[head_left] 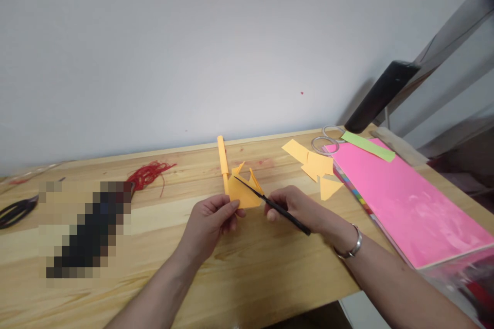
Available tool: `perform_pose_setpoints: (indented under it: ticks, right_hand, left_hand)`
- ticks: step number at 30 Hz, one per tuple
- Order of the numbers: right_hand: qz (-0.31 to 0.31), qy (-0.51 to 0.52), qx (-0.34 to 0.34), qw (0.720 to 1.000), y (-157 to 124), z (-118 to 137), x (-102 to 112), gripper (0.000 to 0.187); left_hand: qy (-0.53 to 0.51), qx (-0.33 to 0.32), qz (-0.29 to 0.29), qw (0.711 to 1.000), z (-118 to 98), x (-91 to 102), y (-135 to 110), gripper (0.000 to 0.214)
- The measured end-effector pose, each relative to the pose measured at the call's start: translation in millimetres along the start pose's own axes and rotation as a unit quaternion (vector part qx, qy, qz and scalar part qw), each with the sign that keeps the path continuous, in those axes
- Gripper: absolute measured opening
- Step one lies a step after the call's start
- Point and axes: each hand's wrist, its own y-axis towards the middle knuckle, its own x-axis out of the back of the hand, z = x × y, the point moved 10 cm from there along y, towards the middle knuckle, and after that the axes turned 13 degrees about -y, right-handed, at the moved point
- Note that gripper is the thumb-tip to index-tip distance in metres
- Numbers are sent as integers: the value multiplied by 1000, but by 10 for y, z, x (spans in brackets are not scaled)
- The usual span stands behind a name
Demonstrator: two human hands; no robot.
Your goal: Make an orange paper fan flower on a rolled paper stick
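Note:
My left hand (pixel 214 218) pinches an orange-yellow piece of paper (pixel 242 196) by its lower left edge, thumb on top. The paper has cut, upturned points along its far side. Black scissors (pixel 285 214), seen edge-on, are in my right hand (pixel 291 204), with the fingers closed around the handles. Their thin blades reach left across the paper. Just beyond my left hand is a rolled orange paper tube (pixel 223 157); its near end passes behind the held paper, and I cannot tell whether they are joined.
Orange paper scraps (pixel 318 164) lie to the right, beside pink sheets (pixel 409 200) with a green strip (pixel 368 146) and clear tape rings (pixel 326 143). Left are red string (pixel 150 175), a blurred-out dark object (pixel 88 231) and black-handled scissors (pixel 17 212). A black cylinder (pixel 380 97) leans at the wall.

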Motion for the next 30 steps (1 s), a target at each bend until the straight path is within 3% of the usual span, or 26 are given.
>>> perform_pose_setpoints:
  ticks: [9, 30]
  right_hand:
    - [-1, 7, 7, 1000, -6, 36, -5, 33]
    - [-3, 62, -18, 998, 5, -16, -28, 24]
  left_hand:
    - [11, 6, 34, 999, 77, -21, 3, 18]
    - [13, 7, 33, 999, 75, -31, -12, 17]
